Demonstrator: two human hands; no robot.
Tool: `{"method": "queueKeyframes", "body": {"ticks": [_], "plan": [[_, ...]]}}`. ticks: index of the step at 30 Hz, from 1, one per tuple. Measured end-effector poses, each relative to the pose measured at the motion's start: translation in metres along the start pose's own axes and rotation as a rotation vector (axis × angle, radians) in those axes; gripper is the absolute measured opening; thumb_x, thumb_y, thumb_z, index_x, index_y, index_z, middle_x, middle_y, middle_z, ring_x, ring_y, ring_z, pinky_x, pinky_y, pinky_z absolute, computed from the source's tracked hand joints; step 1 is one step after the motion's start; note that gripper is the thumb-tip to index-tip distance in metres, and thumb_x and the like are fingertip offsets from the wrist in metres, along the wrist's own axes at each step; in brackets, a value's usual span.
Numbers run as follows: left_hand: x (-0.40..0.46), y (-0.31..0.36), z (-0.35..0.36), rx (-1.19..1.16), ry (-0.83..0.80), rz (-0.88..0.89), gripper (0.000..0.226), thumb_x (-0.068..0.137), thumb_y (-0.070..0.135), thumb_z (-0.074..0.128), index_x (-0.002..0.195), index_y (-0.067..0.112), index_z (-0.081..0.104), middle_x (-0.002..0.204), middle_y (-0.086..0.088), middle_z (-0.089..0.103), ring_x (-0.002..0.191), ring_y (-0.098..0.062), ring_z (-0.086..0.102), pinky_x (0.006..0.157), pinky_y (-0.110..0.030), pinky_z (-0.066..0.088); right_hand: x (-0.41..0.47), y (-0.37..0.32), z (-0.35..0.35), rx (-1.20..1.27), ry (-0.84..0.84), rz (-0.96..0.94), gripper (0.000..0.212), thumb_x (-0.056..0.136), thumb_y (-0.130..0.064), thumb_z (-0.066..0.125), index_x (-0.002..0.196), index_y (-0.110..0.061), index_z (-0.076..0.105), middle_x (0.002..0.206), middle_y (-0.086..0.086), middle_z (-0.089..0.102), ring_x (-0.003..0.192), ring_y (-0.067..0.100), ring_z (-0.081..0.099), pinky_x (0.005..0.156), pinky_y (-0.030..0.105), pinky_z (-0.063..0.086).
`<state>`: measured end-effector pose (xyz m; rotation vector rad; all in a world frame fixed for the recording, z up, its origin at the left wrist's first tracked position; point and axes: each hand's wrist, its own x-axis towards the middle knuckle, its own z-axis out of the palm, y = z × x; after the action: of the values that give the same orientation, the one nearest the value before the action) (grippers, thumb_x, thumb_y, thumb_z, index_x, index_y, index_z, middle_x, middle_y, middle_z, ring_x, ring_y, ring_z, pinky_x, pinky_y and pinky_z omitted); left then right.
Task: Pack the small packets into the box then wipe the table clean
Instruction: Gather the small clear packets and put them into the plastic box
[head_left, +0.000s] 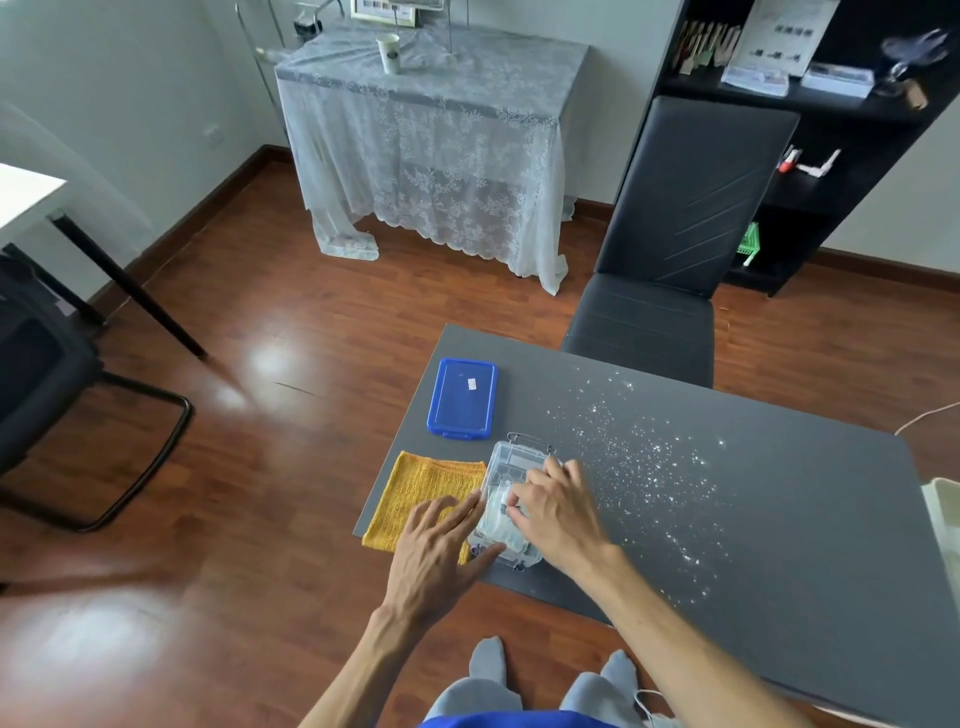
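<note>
A clear plastic box stands near the front left of the grey table, with small white packets inside it. My right hand reaches into the box, its fingers curled on the packets. My left hand lies with straight fingers against the box's left side, thumb at its near corner. The box's blue lid lies flat behind it. A folded yellow cloth lies to the left of the box, partly under my left hand. White crumbs are scattered across the table's middle.
A dark chair stands at the table's far edge. A black shelf unit rises behind it. A lace-covered table with a paper cup stands further back. A black chair is on the wooden floor at left.
</note>
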<state>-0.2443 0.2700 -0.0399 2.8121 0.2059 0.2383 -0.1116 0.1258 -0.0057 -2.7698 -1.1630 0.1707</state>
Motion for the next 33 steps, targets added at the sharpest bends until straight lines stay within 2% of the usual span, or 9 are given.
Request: {"method": "queueKeyframes", "body": {"ticks": [3,8,13,16,19,23,27,31,33], "plan": [[-0.001,0.000,0.000,0.000,0.004,-0.008,0.067,0.094,0.069,0.042,0.140,0.022,0.054,0.144,0.009,0.053,0.123,-0.016,0.055,0.104,-0.035,0.040,-0.003,-0.001,0.002,-0.015,-0.034,-0.001,0.028,0.101,-0.038,0.056,0.113,-0.021,0.075,0.114,0.000,0.072,0.111,0.022,0.054,0.097,0.041,0.037],[-0.003,0.003,0.003,-0.020,0.013,-0.027,0.066,0.095,0.068,0.040,0.142,0.022,0.051,0.147,0.010,0.050,0.122,-0.016,0.054,0.101,-0.034,0.043,-0.030,0.006,-0.001,0.081,0.026,-0.035,0.022,0.091,-0.036,0.074,0.110,-0.024,0.079,0.110,-0.008,0.078,0.095,0.019,0.062,0.079,0.037,0.044],[-0.004,0.004,0.006,-0.036,0.021,-0.045,0.066,0.095,0.067,0.042,0.142,0.022,0.051,0.147,0.010,0.048,0.119,-0.016,0.053,0.095,-0.034,0.047,-0.030,0.012,0.005,0.059,-0.128,-0.119,0.035,0.103,-0.042,0.054,0.130,-0.026,0.069,0.135,-0.012,0.068,0.112,0.019,0.050,0.089,0.038,0.031],[-0.004,0.004,0.006,-0.043,0.029,-0.041,0.065,0.095,0.066,0.043,0.142,0.022,0.051,0.147,0.011,0.049,0.117,-0.016,0.053,0.095,-0.033,0.047,-0.025,0.009,0.004,0.030,-0.156,-0.114,0.036,0.103,-0.041,0.055,0.133,-0.026,0.066,0.142,-0.011,0.064,0.121,0.021,0.048,0.097,0.041,0.032],[-0.005,0.006,0.004,-0.047,0.022,-0.047,0.065,0.095,0.067,0.043,0.142,0.023,0.051,0.147,0.012,0.049,0.118,-0.014,0.052,0.095,-0.032,0.045,-0.028,0.008,0.004,0.043,-0.144,-0.103,0.036,0.103,-0.040,0.054,0.134,-0.026,0.065,0.143,-0.012,0.063,0.122,0.020,0.048,0.096,0.039,0.032],[0.003,0.008,-0.004,-0.151,0.078,-0.099,0.060,0.094,0.065,0.047,0.138,0.025,0.055,0.139,0.010,0.057,0.121,-0.010,0.051,0.099,-0.029,0.041,-0.032,0.012,-0.006,0.240,0.026,0.001,0.031,0.103,-0.040,0.056,0.128,-0.031,0.070,0.130,-0.016,0.069,0.100,0.013,0.052,0.086,0.033,0.036],[0.037,0.005,-0.024,-0.259,0.175,-0.209,0.052,0.097,0.059,0.045,0.134,0.024,0.055,0.132,0.009,0.060,0.119,-0.008,0.051,0.098,-0.030,0.044,-0.025,0.026,-0.024,0.452,0.185,0.184,0.023,0.098,-0.033,0.066,0.118,-0.028,0.075,0.110,-0.010,0.075,0.092,0.017,0.058,0.090,0.040,0.048],[0.081,-0.003,-0.040,-0.269,0.208,-0.270,0.048,0.098,0.051,0.047,0.132,0.019,0.057,0.129,0.003,0.063,0.119,-0.014,0.052,0.094,-0.023,0.037,0.002,0.037,-0.039,0.597,0.202,0.272,0.023,0.098,-0.030,0.066,0.118,-0.027,0.074,0.099,-0.010,0.071,0.088,0.013,0.058,0.083,0.032,0.051],[0.101,-0.010,-0.044,-0.242,0.196,-0.295,0.045,0.098,0.047,0.049,0.132,0.018,0.057,0.128,0.001,0.063,0.117,-0.017,0.052,0.094,-0.028,0.039,0.024,0.039,-0.044,0.656,0.185,0.298,0.024,0.098,-0.032,0.065,0.119,-0.027,0.074,0.101,-0.010,0.072,0.088,0.013,0.061,0.083,0.032,0.053]]}}
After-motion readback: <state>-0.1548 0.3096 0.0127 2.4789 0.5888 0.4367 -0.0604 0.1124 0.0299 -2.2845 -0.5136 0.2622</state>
